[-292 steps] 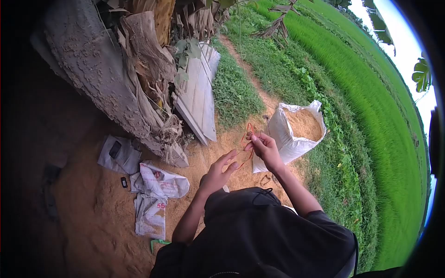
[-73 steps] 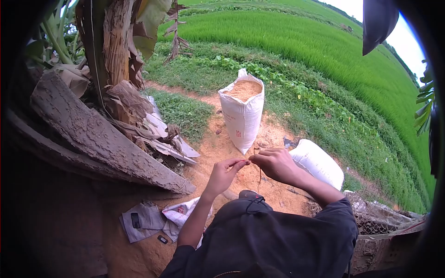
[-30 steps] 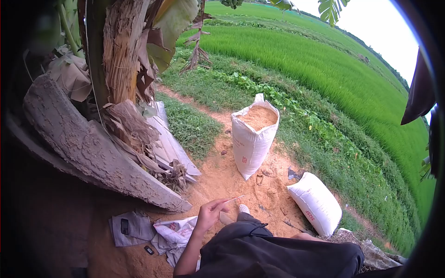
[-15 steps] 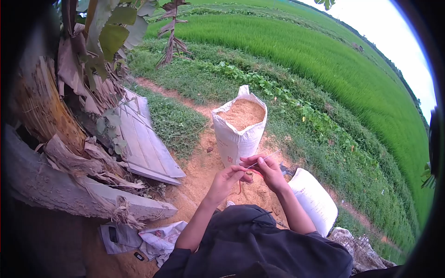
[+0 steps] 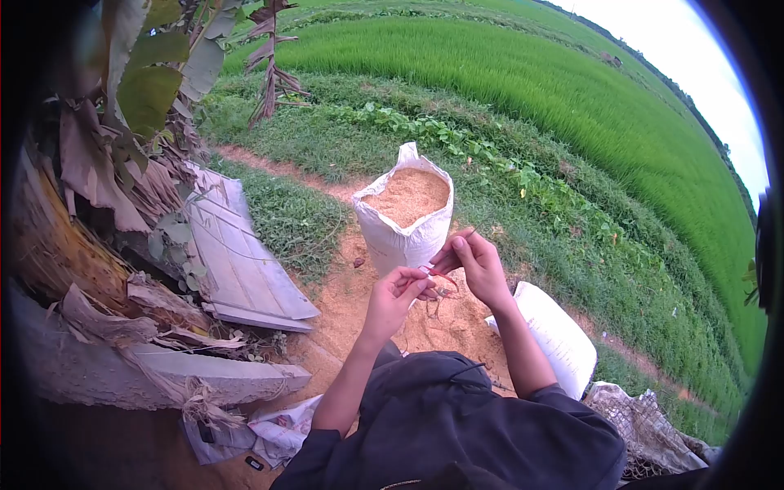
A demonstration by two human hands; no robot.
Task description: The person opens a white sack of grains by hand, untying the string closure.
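Head camera faces forward-down, close above hands [image 5: 478, 265].

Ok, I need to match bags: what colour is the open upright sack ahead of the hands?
The sack is white, clearest in the head view.

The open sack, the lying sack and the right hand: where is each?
open sack [image 5: 394, 237], head view, white front wall.
lying sack [image 5: 557, 339], head view, middle of upper side.
right hand [image 5: 480, 265], head view, back of the hand.
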